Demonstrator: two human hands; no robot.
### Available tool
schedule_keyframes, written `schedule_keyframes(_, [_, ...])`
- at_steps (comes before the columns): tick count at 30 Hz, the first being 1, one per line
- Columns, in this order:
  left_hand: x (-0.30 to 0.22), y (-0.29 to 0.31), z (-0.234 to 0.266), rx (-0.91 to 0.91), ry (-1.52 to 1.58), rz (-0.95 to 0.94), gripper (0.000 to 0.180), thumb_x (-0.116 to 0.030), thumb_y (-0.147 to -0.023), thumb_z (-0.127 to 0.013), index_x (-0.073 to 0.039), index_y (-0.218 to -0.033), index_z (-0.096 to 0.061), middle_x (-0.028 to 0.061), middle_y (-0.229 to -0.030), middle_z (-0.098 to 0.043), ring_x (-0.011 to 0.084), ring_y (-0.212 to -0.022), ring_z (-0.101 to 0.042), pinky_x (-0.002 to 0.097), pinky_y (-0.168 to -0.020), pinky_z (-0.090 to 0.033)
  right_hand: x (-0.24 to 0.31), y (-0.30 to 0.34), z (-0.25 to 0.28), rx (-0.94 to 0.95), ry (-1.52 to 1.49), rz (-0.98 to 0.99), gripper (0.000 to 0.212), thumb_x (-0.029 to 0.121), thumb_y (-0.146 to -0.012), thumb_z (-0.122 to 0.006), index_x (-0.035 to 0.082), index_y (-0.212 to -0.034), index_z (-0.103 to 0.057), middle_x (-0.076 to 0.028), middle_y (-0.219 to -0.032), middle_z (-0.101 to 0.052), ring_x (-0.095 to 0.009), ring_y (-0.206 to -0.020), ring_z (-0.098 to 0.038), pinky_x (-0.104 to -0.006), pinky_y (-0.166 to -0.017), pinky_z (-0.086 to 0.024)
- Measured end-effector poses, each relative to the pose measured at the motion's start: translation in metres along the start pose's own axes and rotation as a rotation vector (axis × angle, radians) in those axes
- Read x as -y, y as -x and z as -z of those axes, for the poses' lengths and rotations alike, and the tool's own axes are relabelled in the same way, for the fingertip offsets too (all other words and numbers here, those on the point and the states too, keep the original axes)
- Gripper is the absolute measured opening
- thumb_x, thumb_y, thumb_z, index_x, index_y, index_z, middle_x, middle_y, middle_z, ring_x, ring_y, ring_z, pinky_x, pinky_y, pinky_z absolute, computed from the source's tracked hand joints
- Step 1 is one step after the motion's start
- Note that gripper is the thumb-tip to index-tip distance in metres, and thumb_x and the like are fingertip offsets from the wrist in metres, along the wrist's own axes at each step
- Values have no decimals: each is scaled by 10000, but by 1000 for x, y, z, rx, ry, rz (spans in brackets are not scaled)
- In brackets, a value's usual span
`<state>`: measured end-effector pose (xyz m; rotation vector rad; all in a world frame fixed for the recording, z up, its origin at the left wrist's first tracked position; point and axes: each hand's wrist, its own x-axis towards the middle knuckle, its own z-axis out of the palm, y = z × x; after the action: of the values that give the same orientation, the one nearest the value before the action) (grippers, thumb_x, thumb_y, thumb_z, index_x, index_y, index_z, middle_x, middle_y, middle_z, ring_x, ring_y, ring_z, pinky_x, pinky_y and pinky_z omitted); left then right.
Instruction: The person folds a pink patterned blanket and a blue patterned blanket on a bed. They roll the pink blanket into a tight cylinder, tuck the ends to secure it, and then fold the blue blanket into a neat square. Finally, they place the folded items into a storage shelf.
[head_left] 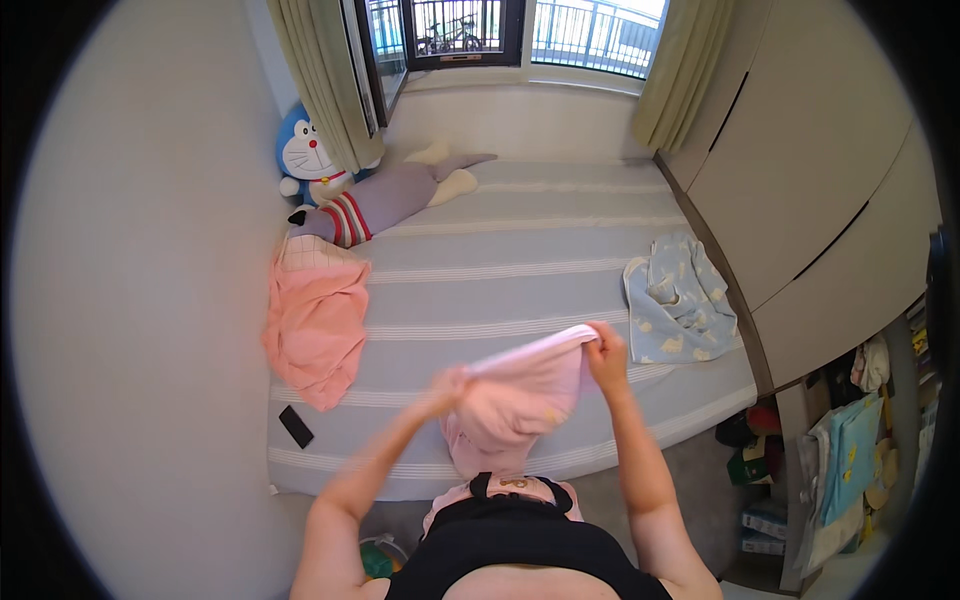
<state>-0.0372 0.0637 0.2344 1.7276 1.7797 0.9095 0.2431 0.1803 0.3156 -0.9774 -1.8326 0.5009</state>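
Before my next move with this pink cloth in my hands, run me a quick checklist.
1. Right hand gripping the pink cloth: ok, at its upper edge.
2. Left hand gripping it: ok, though motion-blurred.
3. Cloth spread flat: not ok, it hangs in folds.
4. Phone clear of it: ok, lying apart to the left.
5. Blue blanket clear of it: ok, apart to the right.
6. Cloth's underside: cannot tell, hidden.
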Motion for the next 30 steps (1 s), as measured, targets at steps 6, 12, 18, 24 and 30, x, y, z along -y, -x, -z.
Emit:
schedule_keyframes(6, [-154, -88, 94, -732, -162, -393, 139, -167, -701, -620, -68, -710, -522, 95, -639, -544, 314, -546, -524, 397, -477, -408, 13, -57, 58, -250, 112, 120, 160, 30, -737, -544, 65, -886, -593, -115, -701, -561, -272, -594, -554, -321, -509, -410])
schedule_keyframes(12, [-66, -30, -11, 168, -208, -78, 303, -269, -678, -666, -80, -903, -592, 168, -853, -604, 323, -835, -576, 414, -719, -442, -72, -35, 77, 165, 164, -140, 231, 135, -701, -612, 71, -923, -617, -126, -808, -623, -296, -719, -599, -347, -589, -459])
schedule_keyframes(18, [-73, -57, 10, -398, -353, 24, 146, -97, -691, -549, -96, -837, -548, 130, -820, -596, 347, -728, -567, 437, -600, -432, -90, 15, 71, 126, 204, 44, 170, 96, -681, -624, 77, -849, -600, -95, -702, -567, -295, -627, -561, -363, -543, -437])
schedule_keyframes(24, [-100, -59, -26, -543, -470, 129, 107, -123, -679, -559, -82, -774, -529, 131, -744, -593, 342, -682, -571, 441, -543, -422, -114, 28, 66, -35, 293, -66, 233, 69, -688, -597, 82, -918, -568, -96, -779, -547, -293, -711, -542, -377, -599, -425])
schedule_keyframes(30, [-120, -35, -103, -156, -308, 305, 170, -166, -641, -583, -97, -796, -573, 144, -678, -605, 338, -661, -592, 432, -583, -464, -97, 32, 40, 426, 94, 133, 445, 127, -634, -667, 35, -1043, -519, -139, -1052, -536, -334, -1063, -455, -397, -911, -355])
